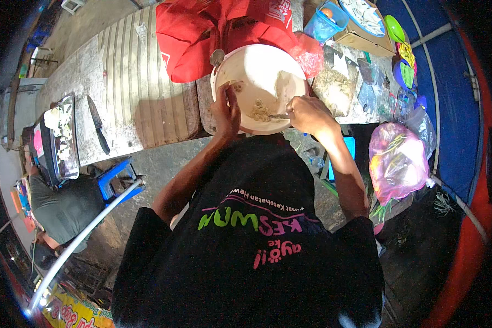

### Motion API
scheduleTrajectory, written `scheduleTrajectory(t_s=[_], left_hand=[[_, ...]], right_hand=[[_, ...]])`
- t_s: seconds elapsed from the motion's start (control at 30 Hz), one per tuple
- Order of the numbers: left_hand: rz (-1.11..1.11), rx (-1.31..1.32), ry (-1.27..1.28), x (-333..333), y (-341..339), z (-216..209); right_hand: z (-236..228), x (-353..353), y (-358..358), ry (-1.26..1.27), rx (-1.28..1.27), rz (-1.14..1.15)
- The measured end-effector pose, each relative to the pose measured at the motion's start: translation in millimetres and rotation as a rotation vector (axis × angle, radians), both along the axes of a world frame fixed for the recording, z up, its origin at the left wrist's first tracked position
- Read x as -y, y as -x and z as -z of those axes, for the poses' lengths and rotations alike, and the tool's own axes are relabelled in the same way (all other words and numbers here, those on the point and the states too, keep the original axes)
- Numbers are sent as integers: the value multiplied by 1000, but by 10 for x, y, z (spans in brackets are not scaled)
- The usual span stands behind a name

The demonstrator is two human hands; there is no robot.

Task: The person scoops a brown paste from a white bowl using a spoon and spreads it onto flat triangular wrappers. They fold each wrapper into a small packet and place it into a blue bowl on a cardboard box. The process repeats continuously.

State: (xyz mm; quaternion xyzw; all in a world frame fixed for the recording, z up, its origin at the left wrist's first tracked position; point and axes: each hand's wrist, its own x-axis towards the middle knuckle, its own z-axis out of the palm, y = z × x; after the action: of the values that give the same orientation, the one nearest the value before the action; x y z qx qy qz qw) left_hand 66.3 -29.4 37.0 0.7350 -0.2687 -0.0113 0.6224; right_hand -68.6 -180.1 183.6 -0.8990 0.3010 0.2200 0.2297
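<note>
A wide, pale bowl (pixel 290 82) sits at the table's near edge, just in front of my body. My left hand (pixel 227 112) grips its left rim, with fingers reaching over the inner wall. In my closed right hand (pixel 313 116), over the right side of the bowl, is a thin metal utensil (pixel 279 116). Its tip touches a small clump of beige, crumbly mixture (pixel 259 111) at the bottom. My fist hides the rest of the utensil, so its exact kind does not show. More residue clings to the inner left wall.
Beyond the bowl lies a red bag (pixel 188 38). A knife (pixel 97 124) and a tray of chopped pale pieces (pixel 65 136) are on the left, near another person (pixel 65 208). On the right are a blue basket (pixel 326 24) and a pink bag of vegetables (pixel 398 161).
</note>
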Motion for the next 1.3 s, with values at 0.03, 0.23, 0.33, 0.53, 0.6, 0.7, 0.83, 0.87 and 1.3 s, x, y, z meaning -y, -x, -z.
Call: scheduleTrajectory(t_s=[0.03,0.23,0.33,0.53,0.6,0.7,0.83,0.87,1.3], left_hand=[[-5,3,-7,6,8,-8],[10,-76,22,34,11,-23],[39,-94,71,52,-14,-15],[79,-233,160,31,-148,-96],[110,-353,118,-3,-233,-174],[176,-744,285,29,-238,-321],[366,-945,342,69,-179,-570],[383,-992,351,95,-175,-624],[450,-1035,419,42,-268,-962]], right_hand=[[15,39,7,-43,-17,20],[206,266,87,-360,-14,80],[348,326,151,-588,-18,224],[386,488,491,-1027,238,369],[346,491,627,-983,280,400],[285,390,799,-958,408,469],[308,101,837,-818,729,424],[326,27,814,-766,741,459],[65,-283,916,17,753,357]])
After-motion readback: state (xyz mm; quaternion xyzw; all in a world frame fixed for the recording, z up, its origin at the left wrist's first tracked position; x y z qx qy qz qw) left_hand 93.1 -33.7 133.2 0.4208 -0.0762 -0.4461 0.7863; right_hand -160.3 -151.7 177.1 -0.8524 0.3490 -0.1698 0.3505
